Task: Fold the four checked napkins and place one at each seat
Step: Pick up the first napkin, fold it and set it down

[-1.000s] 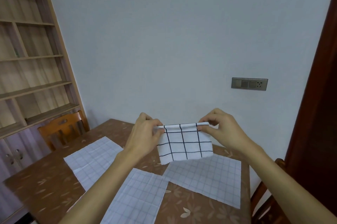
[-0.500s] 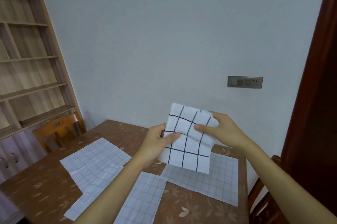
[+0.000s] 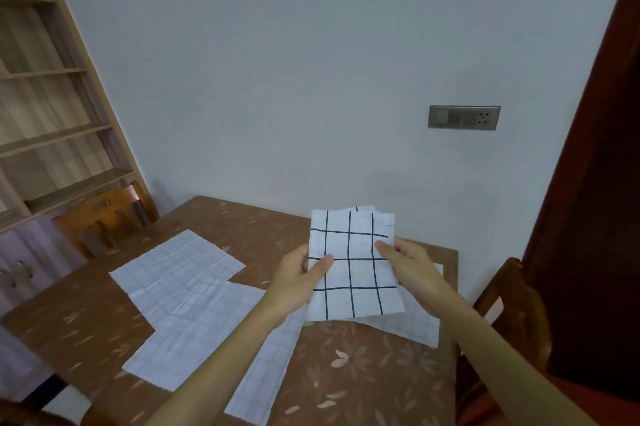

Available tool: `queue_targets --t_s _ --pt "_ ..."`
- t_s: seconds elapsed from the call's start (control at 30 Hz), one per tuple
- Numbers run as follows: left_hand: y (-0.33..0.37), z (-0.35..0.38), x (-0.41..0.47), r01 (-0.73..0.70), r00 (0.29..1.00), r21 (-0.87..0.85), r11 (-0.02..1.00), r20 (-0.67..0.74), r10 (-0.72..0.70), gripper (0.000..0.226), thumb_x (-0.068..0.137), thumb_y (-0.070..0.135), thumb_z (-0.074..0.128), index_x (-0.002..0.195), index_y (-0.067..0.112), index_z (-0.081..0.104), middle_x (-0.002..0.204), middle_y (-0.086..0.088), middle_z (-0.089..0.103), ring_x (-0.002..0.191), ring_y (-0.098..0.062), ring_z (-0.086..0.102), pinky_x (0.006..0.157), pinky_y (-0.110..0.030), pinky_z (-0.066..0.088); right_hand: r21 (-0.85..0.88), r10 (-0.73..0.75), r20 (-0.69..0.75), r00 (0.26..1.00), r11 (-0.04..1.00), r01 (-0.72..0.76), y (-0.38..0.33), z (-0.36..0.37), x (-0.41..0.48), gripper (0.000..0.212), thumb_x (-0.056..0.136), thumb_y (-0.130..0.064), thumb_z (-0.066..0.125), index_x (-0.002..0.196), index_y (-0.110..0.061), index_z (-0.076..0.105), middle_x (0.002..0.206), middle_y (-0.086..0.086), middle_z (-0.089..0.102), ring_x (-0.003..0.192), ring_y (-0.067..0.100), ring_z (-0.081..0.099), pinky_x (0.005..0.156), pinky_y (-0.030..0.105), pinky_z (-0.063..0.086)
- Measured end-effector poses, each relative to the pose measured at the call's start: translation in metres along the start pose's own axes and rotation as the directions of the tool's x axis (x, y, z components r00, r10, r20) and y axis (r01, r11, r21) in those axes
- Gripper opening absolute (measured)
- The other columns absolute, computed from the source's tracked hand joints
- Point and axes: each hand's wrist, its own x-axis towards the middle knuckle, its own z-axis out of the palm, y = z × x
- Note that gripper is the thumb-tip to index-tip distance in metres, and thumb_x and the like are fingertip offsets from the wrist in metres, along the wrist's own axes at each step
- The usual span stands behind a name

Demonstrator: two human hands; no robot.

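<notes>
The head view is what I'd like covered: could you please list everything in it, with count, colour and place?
folded white napkin with bold black checks: one, white and black, held up above the table's far right part
flat white napkins with fine grey checks: three, lying unfolded on the table at left, middle and right
brown flower-patterned table: one, centre
orange-brown wooden chairs: two, one at the table's left, one at its right
light wooden shelf unit: one, left wall
grey switch-and-socket plate: one, on the pale wall
dark brown door: one, right edge
left hand: pinches the folded napkin's left edge
right hand: pinches its right edge
</notes>
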Motion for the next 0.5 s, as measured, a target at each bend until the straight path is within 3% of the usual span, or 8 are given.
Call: queue_targets --t_s 0.13,0.27,0.5 --pt "-0.024 0.017 -0.006 0.004 1.0 0.016 1.0 0.028 -0.004 0.026 0.103 0.023 0.055 0.127 0.022 0.064 0.12 0.009 0.073 0.109 -0.01 0.07 0.093 -0.03 0.058 -0.008 0.115 -0.012 0.993 0.993 -0.116 0.029 0.008 0.0 0.02 0.099 -0.041 0.055 0.107 -0.028 0.069 0.108 -0.004 0.075 0.097 0.016 0.073 0.093 0.042 0.057" --pt "-0.038 0.031 -0.011 0.227 0.969 -0.126 0.966 0.128 -0.211 0.024 0.107 0.029 0.046 0.119 0.034 0.065 0.116 0.01 0.075 0.105 -0.01 0.072 0.093 -0.036 0.058 0.039 0.169 -0.016 0.985 0.985 -0.168 0.055 0.015 -0.006 0.017 0.096 -0.039 0.061 0.107 -0.028 0.069 0.097 -0.006 0.077 0.087 0.014 0.075 0.084 0.043 0.061" --pt "-0.065 0.04 -0.012 0.445 0.895 -0.235 0.864 0.142 -0.423 0.028 0.106 0.032 0.046 0.125 0.023 0.065 0.114 0.001 0.077 0.104 -0.02 0.074 0.097 -0.045 0.056 0.199 0.285 0.08 0.955 0.934 -0.295 0.088 0.005 -0.004 0.029 0.084 -0.024 0.078 0.112 -0.018 0.071 0.101 0.007 0.078 0.092 0.031 0.075 0.082 0.058 0.059"
